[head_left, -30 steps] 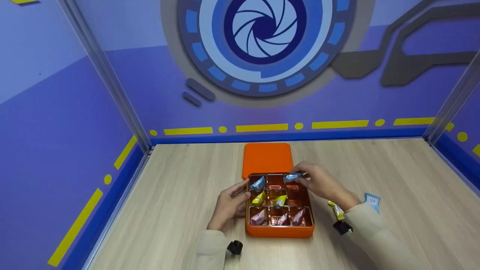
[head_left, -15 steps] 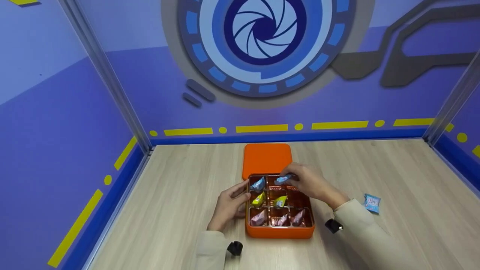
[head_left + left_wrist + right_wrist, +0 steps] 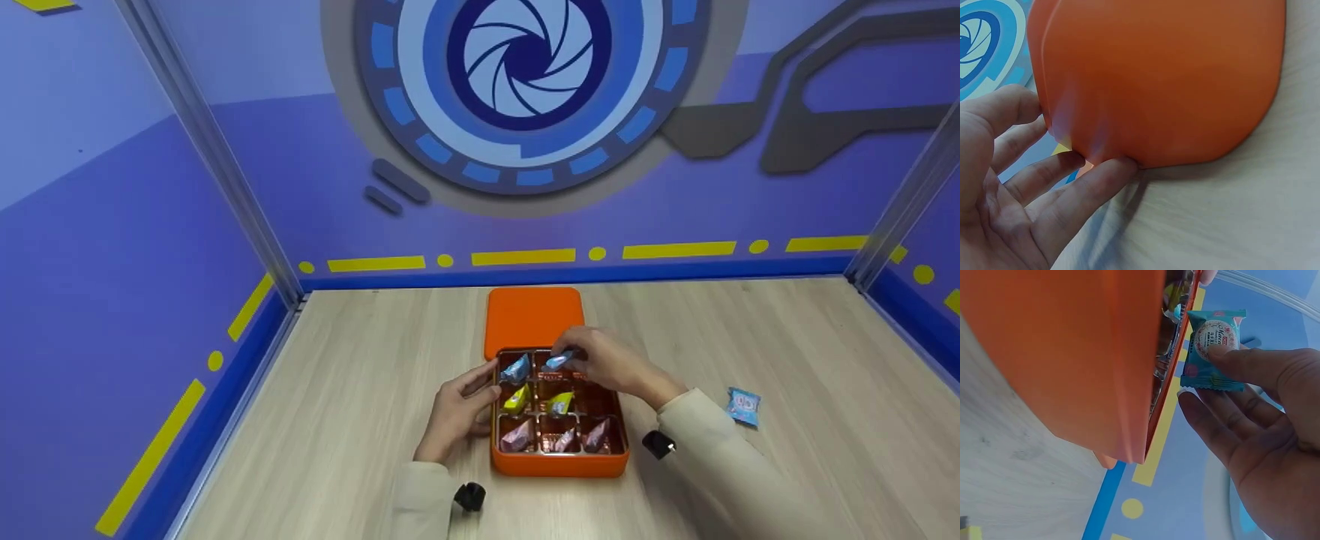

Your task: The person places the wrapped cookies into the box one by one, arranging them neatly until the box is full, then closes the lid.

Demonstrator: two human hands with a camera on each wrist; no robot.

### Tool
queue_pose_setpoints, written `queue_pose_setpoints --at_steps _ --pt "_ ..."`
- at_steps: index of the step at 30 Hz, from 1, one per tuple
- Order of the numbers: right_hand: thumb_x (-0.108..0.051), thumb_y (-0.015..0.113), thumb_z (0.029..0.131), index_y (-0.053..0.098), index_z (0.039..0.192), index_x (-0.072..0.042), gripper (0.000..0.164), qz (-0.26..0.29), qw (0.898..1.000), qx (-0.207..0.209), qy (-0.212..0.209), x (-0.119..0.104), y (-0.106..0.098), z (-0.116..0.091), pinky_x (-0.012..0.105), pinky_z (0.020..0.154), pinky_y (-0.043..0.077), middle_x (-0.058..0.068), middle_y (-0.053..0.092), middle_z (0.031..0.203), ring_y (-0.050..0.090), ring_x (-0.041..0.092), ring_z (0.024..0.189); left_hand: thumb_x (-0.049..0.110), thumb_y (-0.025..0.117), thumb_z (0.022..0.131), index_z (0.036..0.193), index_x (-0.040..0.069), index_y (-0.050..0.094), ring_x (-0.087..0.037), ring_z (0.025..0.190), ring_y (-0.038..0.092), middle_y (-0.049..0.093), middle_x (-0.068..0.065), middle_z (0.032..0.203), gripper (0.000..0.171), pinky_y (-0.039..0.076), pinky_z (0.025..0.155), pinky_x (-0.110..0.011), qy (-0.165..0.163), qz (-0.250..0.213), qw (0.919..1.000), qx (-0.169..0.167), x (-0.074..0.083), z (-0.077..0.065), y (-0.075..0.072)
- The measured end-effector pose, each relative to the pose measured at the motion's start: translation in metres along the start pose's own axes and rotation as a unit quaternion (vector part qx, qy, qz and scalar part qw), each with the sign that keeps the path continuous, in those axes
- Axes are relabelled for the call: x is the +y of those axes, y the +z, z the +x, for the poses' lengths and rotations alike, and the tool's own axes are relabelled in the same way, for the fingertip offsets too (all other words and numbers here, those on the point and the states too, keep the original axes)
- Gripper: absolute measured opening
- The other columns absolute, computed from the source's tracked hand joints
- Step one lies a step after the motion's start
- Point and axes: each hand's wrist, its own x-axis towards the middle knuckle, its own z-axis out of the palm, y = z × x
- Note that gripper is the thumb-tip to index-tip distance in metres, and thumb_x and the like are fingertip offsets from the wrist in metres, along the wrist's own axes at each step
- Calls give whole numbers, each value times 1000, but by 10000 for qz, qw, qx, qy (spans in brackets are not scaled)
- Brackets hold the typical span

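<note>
A box [image 3: 559,465] with orange walls and a clear divided insert stands uncovered on the table. My left hand [image 3: 454,414] rests against its left wall, fingers fairly straight, thumb at the rim. With thumb and fingers, my right hand [image 3: 619,365] pinches a blue wrapped candy [image 3: 1202,377] over the back middle compartment. A blue candy [image 3: 516,368] lies in the back left compartment. Yellow candies [image 3: 517,399] sit in the left and centre compartments of the middle row. Each front compartment holds a pink candy [image 3: 517,436]. The right hand partly covers the back right compartment.
Behind the box lies its orange lid [image 3: 534,319], flat on the wooden table [image 3: 360,375]. Another blue candy packet [image 3: 744,406] is on the table beside the right sleeve [image 3: 742,465]. Printed panels [image 3: 570,217] enclose the back and sides.
My right hand has moved left with the blue candy, from over the back right compartment to the back middle one. A yellow candy on the table is now hidden by the right sleeve.
</note>
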Motion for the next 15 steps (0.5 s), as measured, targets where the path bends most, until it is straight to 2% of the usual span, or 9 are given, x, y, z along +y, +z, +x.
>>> queue_pose_setpoints --at_steps 5,15 --pt "11 73 95 76 110 -4 22 -129 9998 -129 -110 -1 1 5 48 91 61 7 75 106 71 28 99 14 75 101 148 12 65 -38 136 58 58 -22 151 49 61 90 -43 -83 -57 9999 18 0 0 0" --pt "12 71 95 76 109 -2 21 -192 9992 -277 -234 -1 3 11 47 89 61 9 75 105 72 30 99 12 74 100 148 10 65 -37 136 58 58 -21 150 48 58 98 -41 -59 -123 9999 26 -3 2 0"
